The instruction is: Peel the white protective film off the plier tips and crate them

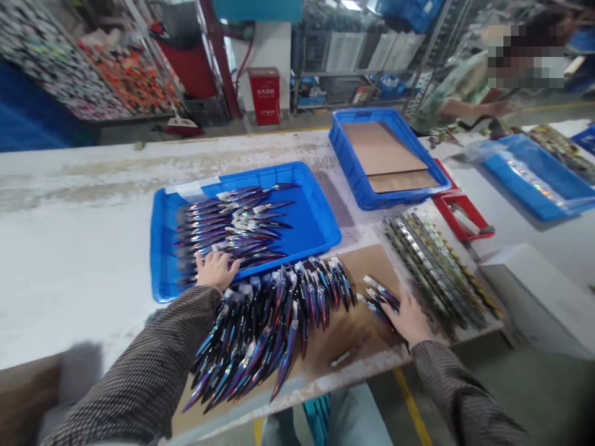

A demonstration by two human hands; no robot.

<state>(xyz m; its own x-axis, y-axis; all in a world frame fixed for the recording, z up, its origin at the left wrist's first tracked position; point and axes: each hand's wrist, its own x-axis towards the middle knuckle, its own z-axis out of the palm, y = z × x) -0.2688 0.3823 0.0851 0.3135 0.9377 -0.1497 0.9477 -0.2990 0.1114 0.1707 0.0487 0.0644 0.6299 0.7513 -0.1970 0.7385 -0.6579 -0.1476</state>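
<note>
Inside a blue tray, slim, pointed, shiny purple-black fishing lures with white tags lie in a row. My left hand reaches over the tray's near wall, fingers spread on the nearest lures. Many more such lures are fanned out on brown cardboard in front of the tray. Farther right on the cardboard lies a small separate group of lures. My right hand rests at this group's right side, fingers stretched out and thumb against the lures.
A second blue tray holding cardboard sheets stands behind. Patterned strips lie right of my right hand, near a red holder and a white box. Across the table, a person works near another blue tray.
</note>
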